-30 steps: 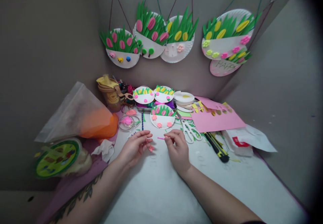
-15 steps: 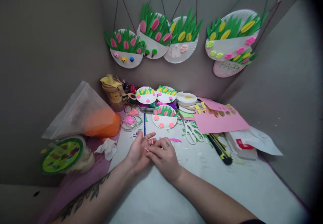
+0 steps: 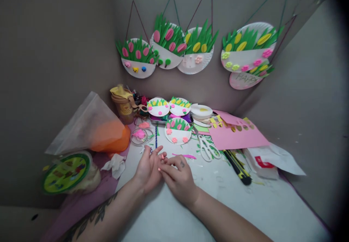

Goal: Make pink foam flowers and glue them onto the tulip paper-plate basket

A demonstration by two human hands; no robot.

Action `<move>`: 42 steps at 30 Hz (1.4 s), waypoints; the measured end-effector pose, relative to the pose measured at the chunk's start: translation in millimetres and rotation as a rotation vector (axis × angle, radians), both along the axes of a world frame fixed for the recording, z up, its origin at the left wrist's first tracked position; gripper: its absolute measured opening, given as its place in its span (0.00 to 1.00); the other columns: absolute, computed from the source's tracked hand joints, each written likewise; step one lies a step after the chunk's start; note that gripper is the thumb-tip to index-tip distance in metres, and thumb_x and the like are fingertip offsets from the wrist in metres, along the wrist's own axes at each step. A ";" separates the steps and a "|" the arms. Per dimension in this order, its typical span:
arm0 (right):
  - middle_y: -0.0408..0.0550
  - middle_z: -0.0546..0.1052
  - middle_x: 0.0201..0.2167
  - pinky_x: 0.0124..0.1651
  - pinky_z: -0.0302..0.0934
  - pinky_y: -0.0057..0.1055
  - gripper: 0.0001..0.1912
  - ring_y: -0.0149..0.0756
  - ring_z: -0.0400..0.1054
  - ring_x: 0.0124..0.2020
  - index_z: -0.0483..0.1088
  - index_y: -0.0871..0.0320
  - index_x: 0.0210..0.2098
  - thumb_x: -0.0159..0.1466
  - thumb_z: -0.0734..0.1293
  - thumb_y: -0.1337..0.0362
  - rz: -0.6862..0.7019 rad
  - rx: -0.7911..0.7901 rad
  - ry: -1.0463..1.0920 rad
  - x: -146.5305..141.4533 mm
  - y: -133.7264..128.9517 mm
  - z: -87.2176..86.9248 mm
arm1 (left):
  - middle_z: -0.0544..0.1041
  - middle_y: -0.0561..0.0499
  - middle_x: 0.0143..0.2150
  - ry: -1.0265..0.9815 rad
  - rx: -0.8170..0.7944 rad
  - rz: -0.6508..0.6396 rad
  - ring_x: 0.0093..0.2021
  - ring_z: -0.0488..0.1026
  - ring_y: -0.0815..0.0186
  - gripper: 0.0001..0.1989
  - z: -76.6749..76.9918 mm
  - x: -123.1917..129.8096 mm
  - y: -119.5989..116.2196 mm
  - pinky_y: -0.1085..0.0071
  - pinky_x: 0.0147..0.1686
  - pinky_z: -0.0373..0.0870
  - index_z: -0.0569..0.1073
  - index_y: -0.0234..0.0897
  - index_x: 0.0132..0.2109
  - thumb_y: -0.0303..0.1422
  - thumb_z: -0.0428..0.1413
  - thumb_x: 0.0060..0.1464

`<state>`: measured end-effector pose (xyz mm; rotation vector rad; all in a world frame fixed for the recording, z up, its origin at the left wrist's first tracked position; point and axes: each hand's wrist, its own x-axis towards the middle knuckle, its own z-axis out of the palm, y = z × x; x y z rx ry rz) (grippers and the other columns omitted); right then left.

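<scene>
My left hand lies palm up over the white tabletop with its fingers stretched out. Small peach-pink bits of clay rest by its fingers. Against that palm, my right hand pinches thumb and forefinger together on a tiny peach-pink piece of clay, mostly hidden by the fingertips. Just beyond the hands is a pink plastic clay tool. Farther back lies a small white half-plate basket with green paper leaves, pink tulips and peach flowers.
White scissors, a black-and-yellow cutter and pink paper lie at right. On the left are an orange clay bag, a green-lidded tub and a crumpled tissue. Finished plate baskets hang on the wall.
The whole scene sits slightly lower in the picture as my head has tilted. My hands stay together, the right fingertips still working at the left palm.
</scene>
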<state>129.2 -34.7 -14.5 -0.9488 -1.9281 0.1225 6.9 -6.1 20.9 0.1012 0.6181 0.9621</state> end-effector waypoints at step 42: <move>0.46 0.57 0.32 0.35 0.58 0.32 0.41 0.37 0.53 0.34 0.54 0.44 0.63 0.54 0.57 0.80 0.049 -0.178 -0.236 -9.6 0.5 -17.5 | 0.67 0.46 0.34 -0.106 0.130 0.260 0.31 0.68 0.63 0.25 -4.3 -16.6 14.7 0.62 0.34 0.70 0.66 0.35 0.43 0.52 0.37 0.58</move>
